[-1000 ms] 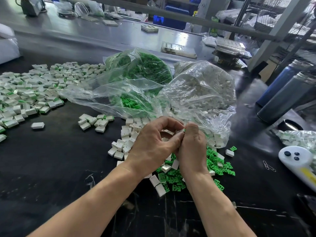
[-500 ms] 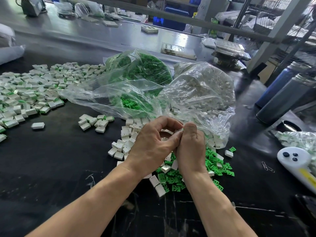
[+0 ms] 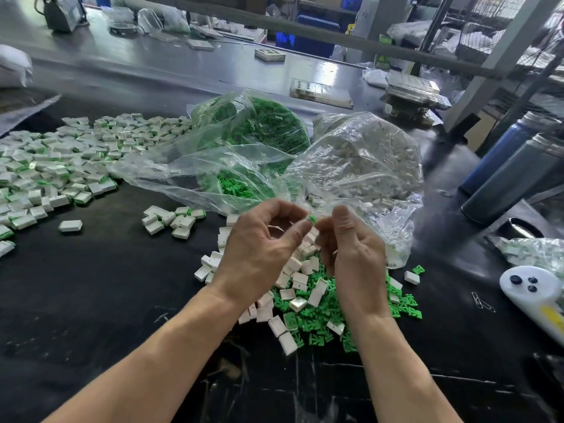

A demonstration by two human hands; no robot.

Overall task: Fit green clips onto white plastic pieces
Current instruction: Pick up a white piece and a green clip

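Note:
My left hand [image 3: 259,248] and my right hand [image 3: 358,261] hover a little apart over a mixed heap of white plastic pieces [image 3: 300,277] and loose green clips [image 3: 317,325]. A small green clip [image 3: 312,218] shows at my left fingertips, pinched between finger and thumb; what lies under it is hidden. My right hand's fingers are loosely curled just right of the clip, and I see nothing in them. An open clear bag of green clips [image 3: 259,135] and a clear bag of white pieces [image 3: 366,166] lie just behind my hands.
A broad spread of clipped white pieces [image 3: 55,166] covers the black table [image 3: 91,300] at left, with a small cluster [image 3: 171,219] nearer the middle. Two dark flasks [image 3: 512,178], a white controller [image 3: 537,294] and a paperclip [image 3: 483,302] lie at right.
My hands were pressed together on a piece. They have drawn apart, and the green clip now shows at my left fingertips.

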